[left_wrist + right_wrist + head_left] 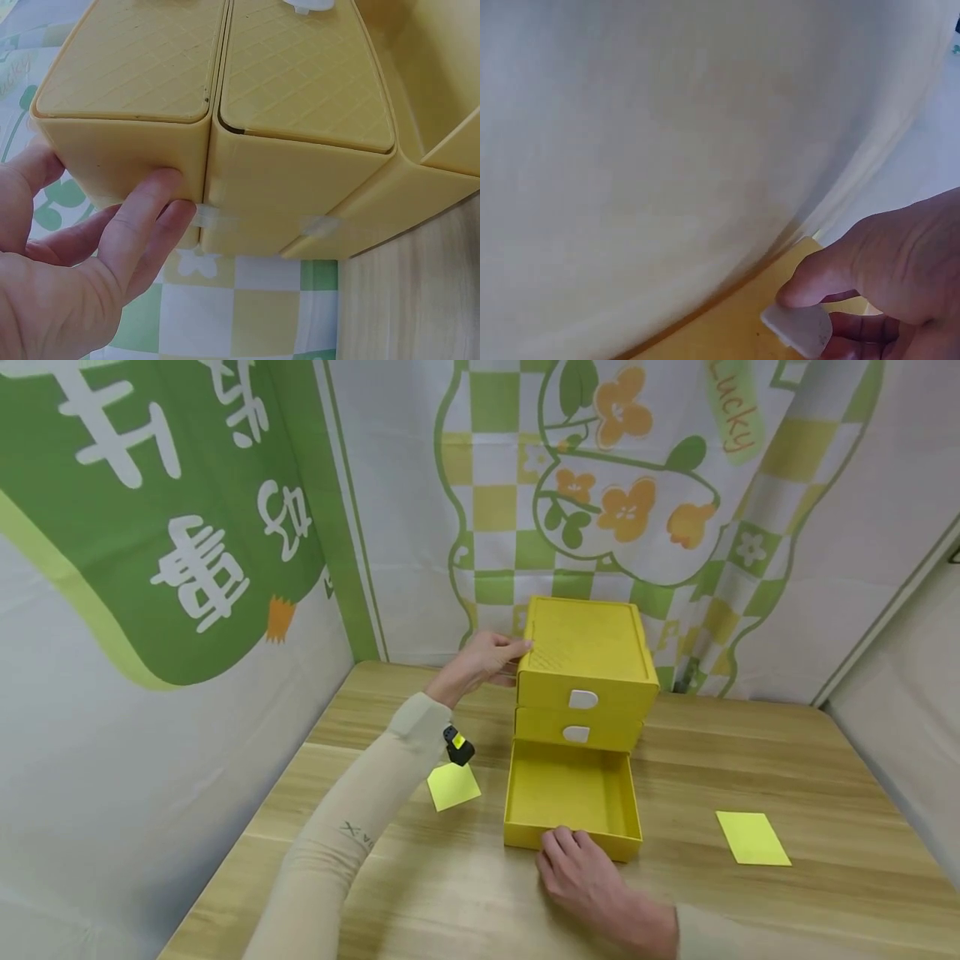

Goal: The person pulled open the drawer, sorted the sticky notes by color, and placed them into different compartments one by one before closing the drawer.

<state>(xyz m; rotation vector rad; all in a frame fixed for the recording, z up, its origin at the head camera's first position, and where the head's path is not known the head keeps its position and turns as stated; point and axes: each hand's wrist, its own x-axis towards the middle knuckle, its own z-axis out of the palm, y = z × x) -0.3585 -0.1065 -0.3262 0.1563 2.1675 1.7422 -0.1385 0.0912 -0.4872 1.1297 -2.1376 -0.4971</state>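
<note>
A yellow desktop drawer unit [588,639] stands on the wooden table, its bottom drawer [566,785] pulled out with nothing visible inside. At the front of that drawer is my right hand [588,881]. In the right wrist view, the thumb and fingers pinch its white handle [801,328]. My left hand [483,662] steadies the unit's upper left side. Its fingers [142,210] press against the side wall, and its thumb lies at the top edge. Both upper drawers are closed, with white handles [582,699] on their fronts.
A yellow sticky note [453,787] lies on the wooden table [420,877] left of the unit; another yellow note [753,838] lies to its right. Behind the unit hangs a patterned curtain [495,460]. Clear tape strips [322,225] cross the seams between the unit's sections.
</note>
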